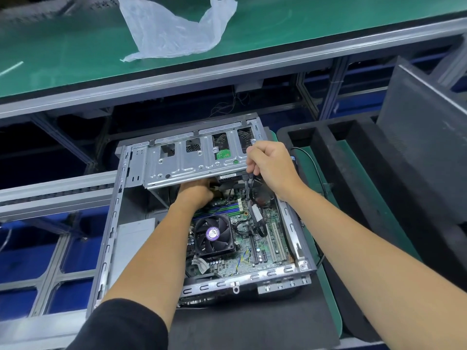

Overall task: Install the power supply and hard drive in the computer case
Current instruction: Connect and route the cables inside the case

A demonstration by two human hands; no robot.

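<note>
While both arms reach into it, the open computer case (115,213) lies on its side on a dark tray, with its open face turned up to the camera. At the left inside wall, a pale grey metal box (135,236) sits low in the case; it may be the power supply, but its label and its cables are not visible, and the left forearm covers its right edge. The left hand (195,192) goes under the silver drive cage (187,161), which is lifted at an angle over the far end of the case. The fingers of this hand are hidden by the cage edge, so I cannot tell if they grip something or are spread. A small yellow and black connector shows just beside the knuckles.

Lower, the CPU cooler fan (213,234) with a purple round sticker stands on the green motherboard (262,251), and blue and green memory slots lie between the fan and the left hand. Through the cage openings a green circuit board (223,154) is partly seen, perhaps of the hard drive; the rest of it is hidden.

The right hand (271,165) is at the right end of the cage, its fingers curled closed and pinching black cables (250,195) that hang down to the board. Behind, a crumpled plastic bag (174,29) lies on the green conveyor belt (63,51), cut off at the top.
</note>
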